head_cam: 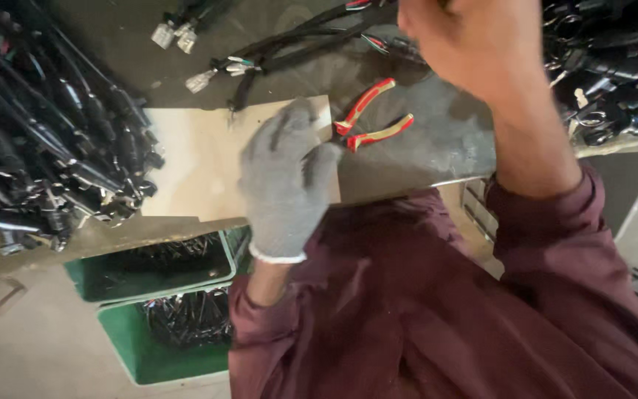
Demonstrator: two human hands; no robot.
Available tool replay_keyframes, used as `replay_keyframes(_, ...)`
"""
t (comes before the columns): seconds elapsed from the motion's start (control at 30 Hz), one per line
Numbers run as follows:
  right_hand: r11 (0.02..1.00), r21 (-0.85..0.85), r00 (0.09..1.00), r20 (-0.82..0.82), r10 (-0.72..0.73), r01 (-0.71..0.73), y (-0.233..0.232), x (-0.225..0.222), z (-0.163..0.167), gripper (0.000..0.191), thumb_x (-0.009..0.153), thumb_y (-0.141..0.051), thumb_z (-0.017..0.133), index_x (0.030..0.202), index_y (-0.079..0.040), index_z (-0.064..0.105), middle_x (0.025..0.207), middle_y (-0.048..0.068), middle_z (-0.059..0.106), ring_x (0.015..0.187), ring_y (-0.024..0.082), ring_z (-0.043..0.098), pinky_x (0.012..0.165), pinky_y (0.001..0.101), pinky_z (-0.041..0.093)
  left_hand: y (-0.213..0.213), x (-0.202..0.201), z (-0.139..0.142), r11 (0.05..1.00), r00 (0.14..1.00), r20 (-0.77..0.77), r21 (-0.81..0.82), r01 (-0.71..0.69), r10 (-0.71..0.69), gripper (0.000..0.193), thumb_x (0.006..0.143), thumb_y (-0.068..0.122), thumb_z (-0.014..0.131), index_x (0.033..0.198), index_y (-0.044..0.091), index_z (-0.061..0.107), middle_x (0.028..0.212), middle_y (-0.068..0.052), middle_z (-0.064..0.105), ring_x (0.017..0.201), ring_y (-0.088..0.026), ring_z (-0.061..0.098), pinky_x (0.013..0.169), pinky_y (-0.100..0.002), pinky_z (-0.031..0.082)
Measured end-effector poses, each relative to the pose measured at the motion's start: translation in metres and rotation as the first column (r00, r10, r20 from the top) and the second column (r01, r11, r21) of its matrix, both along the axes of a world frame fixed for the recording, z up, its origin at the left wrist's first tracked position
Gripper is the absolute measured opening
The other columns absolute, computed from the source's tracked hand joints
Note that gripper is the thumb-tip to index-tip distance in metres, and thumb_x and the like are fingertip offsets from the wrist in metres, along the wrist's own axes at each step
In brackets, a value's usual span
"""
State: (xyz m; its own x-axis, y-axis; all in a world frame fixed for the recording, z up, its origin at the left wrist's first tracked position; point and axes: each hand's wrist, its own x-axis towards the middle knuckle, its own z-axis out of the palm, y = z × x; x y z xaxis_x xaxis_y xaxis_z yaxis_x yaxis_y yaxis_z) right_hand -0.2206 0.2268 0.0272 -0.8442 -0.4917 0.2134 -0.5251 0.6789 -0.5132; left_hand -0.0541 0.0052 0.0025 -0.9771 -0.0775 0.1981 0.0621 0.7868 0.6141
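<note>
Grey knitted fabric covers our left hand [288, 177], which lies palm down on a pale wooden board [193, 162], fingers loosely curled and pointing away from us; its grip closes on nothing that we can see. Just to the right of that glove, red-and-cream handled pliers [372, 118] lie on the grey tabletop [437, 148], the handles spread apart and the nose touching the board's edge beside our gloved fingers. Our bare right hand [474, 44] is raised near the top of the view, blurred, with the fingers out of sight, so we cannot tell whether its grip is spread or pinching anything. Beyond the board, a bundle of black cables with white connectors [215, 74] runs across the tabletop. A large heap of black wire harnesses [46, 148] fills the left side, and more dark cables and connectors [614, 66] pile up at the right. Below the tabletop's near edge stand two green bins [134, 347] holding black parts
</note>
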Motion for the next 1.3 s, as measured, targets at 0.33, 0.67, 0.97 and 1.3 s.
replay_keyframes(0.33, 0.122, -0.827, 0.722, 0.543, 0.429, 0.549, -0.036, 0.096, 0.011, 0.032, 0.123, -0.027, 0.045, 0.108, -0.001, 0.057, 0.086, 0.007, 0.057, 0.070, 0.020, 0.056, 0.073, 0.0357, 0.049, 0.038, 0.001, 0.002, 0.551, 0.985, 0.127, 0.834, -0.041, -0.119, 0.030, 0.103, 0.016, 0.069, 0.130, 0.006, 0.059, 0.110, -0.013, 0.070, 0.091, -0.030, 0.071, 0.089, -0.038, 0.059)
replay_keyframes(0.67, 0.567, -0.791, 0.836, 0.140, 0.531, -0.228, -0.064, 0.157, 0.032, 0.017, 0.105, -0.013, 0.064, 0.103, 0.003, 0.061, 0.092, 0.016, 0.066, 0.074, 0.031, 0.066, 0.064, 0.0366, 0.050, 0.028, 0.025, 0.001, 0.126, 0.869, 0.239, 0.971, -0.204, -0.433, 0.030, 0.095, 0.020, 0.074, 0.115, 0.007, 0.056, 0.111, -0.011, 0.064, 0.099, -0.027, 0.064, 0.083, -0.037, 0.054)
replay_keyframes(0.97, 0.932, -0.085, 0.936, -0.004, 0.353, -0.352, -0.054, 0.146, 0.029, 0.024, 0.084, -0.018, 0.078, 0.084, -0.005, 0.058, 0.072, 0.008, 0.054, 0.062, 0.026, 0.060, 0.055, 0.0405, 0.048, -0.007, 0.035, 0.034, 0.139, 0.951, -0.300, 0.948, 0.288, 0.074, 0.021, 0.102, 0.022, 0.066, 0.106, 0.004, 0.055, 0.106, -0.012, 0.061, 0.093, -0.025, 0.061, 0.077, -0.036, 0.053)
replay_keyframes(1.3, 0.898, -0.294, 0.945, -0.083, 0.316, -0.326, -0.027, 0.109, 0.059, 0.042, 0.103, -0.038, 0.055, 0.106, 0.004, 0.060, 0.110, 0.016, 0.064, 0.098, 0.038, 0.064, 0.089, 0.0467, 0.049, 0.028, 0.033, 0.031, -0.127, 0.825, 0.565, 0.819, -0.560, 0.011, 0.023, 0.079, 0.000, 0.059, 0.101, 0.008, 0.061, 0.097, -0.009, 0.062, 0.087, -0.020, 0.066, 0.076, -0.037, 0.060)
